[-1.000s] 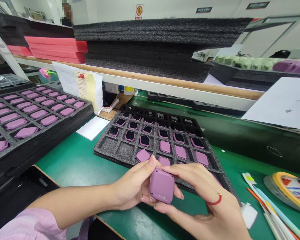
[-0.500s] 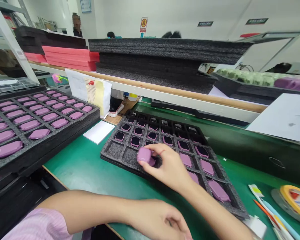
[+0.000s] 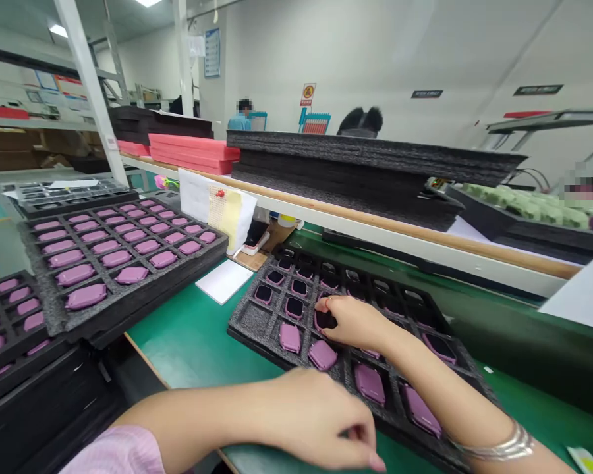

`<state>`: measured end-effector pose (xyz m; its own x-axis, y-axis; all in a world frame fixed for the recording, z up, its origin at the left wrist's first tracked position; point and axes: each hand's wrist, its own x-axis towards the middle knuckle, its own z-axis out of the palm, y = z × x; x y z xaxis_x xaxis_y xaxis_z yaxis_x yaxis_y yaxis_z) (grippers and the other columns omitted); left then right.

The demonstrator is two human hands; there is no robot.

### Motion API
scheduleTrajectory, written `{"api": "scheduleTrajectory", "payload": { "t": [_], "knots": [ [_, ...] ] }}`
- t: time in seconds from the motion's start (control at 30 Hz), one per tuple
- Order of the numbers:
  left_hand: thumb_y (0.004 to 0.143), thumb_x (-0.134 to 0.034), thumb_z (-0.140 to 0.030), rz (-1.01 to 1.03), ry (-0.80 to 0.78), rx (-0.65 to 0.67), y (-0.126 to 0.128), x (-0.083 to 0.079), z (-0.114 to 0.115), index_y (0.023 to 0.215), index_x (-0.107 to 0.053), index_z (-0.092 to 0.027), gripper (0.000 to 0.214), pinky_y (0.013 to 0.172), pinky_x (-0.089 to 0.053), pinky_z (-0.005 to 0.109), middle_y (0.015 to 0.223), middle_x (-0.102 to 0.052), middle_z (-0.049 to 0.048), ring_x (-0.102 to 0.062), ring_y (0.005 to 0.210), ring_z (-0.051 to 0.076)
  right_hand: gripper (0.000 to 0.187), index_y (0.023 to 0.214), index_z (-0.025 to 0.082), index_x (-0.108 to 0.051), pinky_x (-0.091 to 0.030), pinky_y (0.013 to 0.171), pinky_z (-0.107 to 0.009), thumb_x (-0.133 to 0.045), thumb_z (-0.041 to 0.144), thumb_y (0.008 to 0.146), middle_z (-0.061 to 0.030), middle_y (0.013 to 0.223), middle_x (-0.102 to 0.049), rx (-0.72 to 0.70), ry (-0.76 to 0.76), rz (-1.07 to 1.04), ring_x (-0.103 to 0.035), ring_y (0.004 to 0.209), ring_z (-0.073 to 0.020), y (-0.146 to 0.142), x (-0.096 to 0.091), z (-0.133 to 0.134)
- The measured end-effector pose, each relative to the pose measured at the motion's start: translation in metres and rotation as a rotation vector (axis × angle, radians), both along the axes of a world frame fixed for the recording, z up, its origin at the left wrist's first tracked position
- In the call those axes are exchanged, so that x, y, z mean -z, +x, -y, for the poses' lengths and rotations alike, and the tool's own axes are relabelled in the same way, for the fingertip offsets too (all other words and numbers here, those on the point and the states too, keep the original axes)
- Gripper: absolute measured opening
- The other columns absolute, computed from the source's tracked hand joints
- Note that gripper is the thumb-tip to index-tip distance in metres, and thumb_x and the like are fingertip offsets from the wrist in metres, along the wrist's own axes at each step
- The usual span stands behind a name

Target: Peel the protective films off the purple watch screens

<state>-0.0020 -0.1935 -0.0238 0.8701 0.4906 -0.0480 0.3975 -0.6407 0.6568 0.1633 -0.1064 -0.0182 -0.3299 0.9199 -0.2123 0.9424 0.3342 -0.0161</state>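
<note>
Now the right hand (image 3: pixel 356 322) touches a purple, dark-screened watch (image 3: pixel 323 320).

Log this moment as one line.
right hand: fingertips on screen-up purple watch in foam tray | left hand: curled over green mat | face-down watches: front row

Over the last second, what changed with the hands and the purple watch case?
The purple watch case, held by both hands, went forward into a front-row pocket of the foam tray. The left hand let go and drew back to the near edge; the right hand released it and reached a screen-up unit behind. The stacked trays stayed put.
</note>
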Motion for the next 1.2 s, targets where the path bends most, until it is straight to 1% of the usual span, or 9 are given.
{"api": "scheduleTrajectory", "payload": {
  "t": [0.07,0.2,0.3,0.6,0.8,0.93,1.03,1.13,1.2],
  "knots": [
    [0.093,-0.062,-0.046,-0.048,0.117,-0.27,-0.01,-0.004,-0.019,0.089,-0.072,-0.026,0.023,0.074,-0.05,0.027,0.09,-0.078,-0.001,-0.073,0.088,0.02,0.026,0.115,0.017,-0.066,-0.057,0.09,-0.042,-0.064,0.036,0.097,-0.0072,0.118,-0.069,-0.001,-0.03,0.053,-0.068,0.103,-0.0203,-0.004,-0.001,-0.005],
    [0.1,-0.05,-0.037,-0.145,0.243,-0.713,-0.041,-0.004,-0.068,0.111,-0.068,-0.017,0.029,0.094,-0.051,0.042,0.12,-0.07,0.0135,-0.066,0.112,0.028,0.028,0.117,0.017,-0.065,-0.057,0.089,-0.042,-0.065,0.036,0.096,-0.0073,0.117,-0.068,-0.015,-0.022,0.092,-0.068,0.102,-0.0205,-0.016,-0.01,-0.014],
    [0.098,-0.058,-0.037,-0.247,0.242,-0.89,-0.057,0.003,-0.091,0.117,-0.064,-0.015,0.03,0.096,-0.053,0.047,0.122,-0.066,0.0108,-0.065,0.11,0.024,0.031,0.122,0.018,-0.063,-0.056,0.092,-0.044,-0.064,0.036,0.097,-0.0081,0.123,-0.066,-0.075,0.008,0.048,-0.066,0.107,-0.0217,-0.031,-0.012,-0.019],
    [0.095,-0.063,-0.042,-0.231,0.124,-0.891,-0.051,0.015,-0.101,0.12,-0.063,-0.016,0.037,0.099,-0.052,0.05,0.124,-0.065,0.0101,-0.063,0.113,0.025,0.028,0.118,0.018,-0.065,-0.058,0.089,-0.042,-0.064,0.036,0.097,-0.0072,0.119,-0.068,-0.15,-0.069,0.036,-0.068,0.103,-0.0207,-0.05,-0.009,-0.047],
    [0.093,-0.067,-0.035,0.08,-0.069,-0.898,-0.06,0.016,-0.11,0.11,-0.066,-0.015,0.027,0.095,-0.054,0.046,0.116,-0.067,0.0078,-0.064,0.107,0.023,0.033,0.125,0.018,-0.062,-0.056,0.093,-0.045,-0.064,0.036,0.097,-0.0086,0.128,-0.064,-0.081,-0.037,-0.021,-0.066,0.11,-0.0233,-0.041,-0.016,-0.081],
    [0.096,-0.062,-0.028,0.454,-0.316,-0.873,-0.05,0.012,-0.108,0.109,-0.063,-0.013,0.02,0.073,-0.056,0.031,0.098,-0.069,0.0038,-0.065,0.078,0.013,0.032,0.124,0.018,-0.063,-0.058,0.089,-0.042,-0.064,0.036,0.097,-0.0082,0.124,-0.066,-0.02,-0.077,-0.031,-0.067,0.105,-0.0214,-0.041,-0.006,-0.09],
    [0.093,-0.065,-0.021,0.695,-0.535,-0.827,-0.038,0.007,-0.1,0.1,-0.062,-0.012,0.012,0.052,-0.043,0.018,0.08,-0.064,-0.0016,-0.052,0.056,0.006,0.033,0.125,0.018,-0.062,-0.058,0.088,-0.042,-0.064,0.036,0.097,-0.0082,0.124,-0.066,0.025,-0.073,-0.052,-0.068,0.103,-0.0211,-0.038,0.0,-0.088],
    [0.097,-0.061,-0.025,0.847,-0.758,-0.811,-0.03,0.006,-0.09,0.09,-0.059,-0.013,0.014,0.041,-0.027,0.016,0.072,-0.056,-0.0055,-0.034,0.046,0.002,0.033,0.125,0.018,-0.062,-0.058,0.09,-0.043,-0.064,0.036,0.097,-0.0083,0.126,-0.065,0.064,-0.03,-0.082,-0.067,0.107,-0.0223,-0.035,0.004,-0.085],
    [0.1,-0.056,-0.032,0.89,-0.921,-0.804,-0.027,0.008,-0.085,0.088,-0.058,-0.014,0.022,0.04,-0.028,0.016,0.069,-0.053,-0.0062,-0.033,0.045,0.003,0.033,0.125,0.018,-0.062,-0.057,0.091,-0.044,-0.064,0.036,0.097,-0.0084,0.126,-0.065,0.079,0.005,-0.112,-0.067,0.108,-0.0226,-0.035,0.006,-0.084]
  ]
}}
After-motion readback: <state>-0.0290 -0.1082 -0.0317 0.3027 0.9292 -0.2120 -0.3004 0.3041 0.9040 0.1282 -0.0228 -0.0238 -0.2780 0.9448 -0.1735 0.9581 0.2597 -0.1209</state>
